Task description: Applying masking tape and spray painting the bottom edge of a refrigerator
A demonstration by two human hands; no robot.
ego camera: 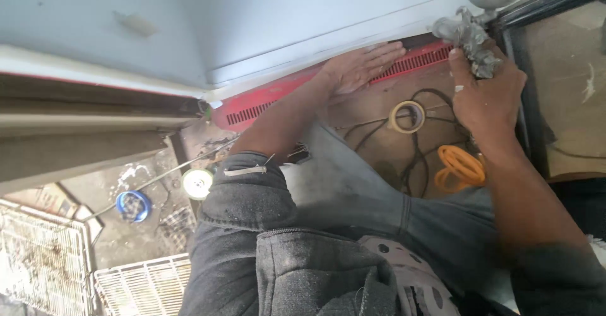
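Pressed left hand [363,66] flat and open, fingers together, onto long red slotted plastic grille [404,63] just under big pale white metal cabinet panel [284,19]. Closed right hand [486,95] tight around crumpled grey rag wad [473,44], up at the grille's far end beside a dark frame. Held nothing in the left.

Looked like wiping or packing work at that corner; judged best done with the flat palm bracing the grille firmly while the rag worked in short, controlled strokes, wrist clear of tangled black cables [413,158] on the brown board below.

Counted, from large to small: one white cabinet panel; two white wire racks [142,284] lying low at the left; one red grille; one loose bundle of black cables, strands too tangled to number; one pair of orange-handled scissors [461,167] near the right forearm; one beige roll of tape [407,115] between the two hands; one round blue bowl [132,205]; one small white round disc [197,183] beside the left elbow; one rag wad.
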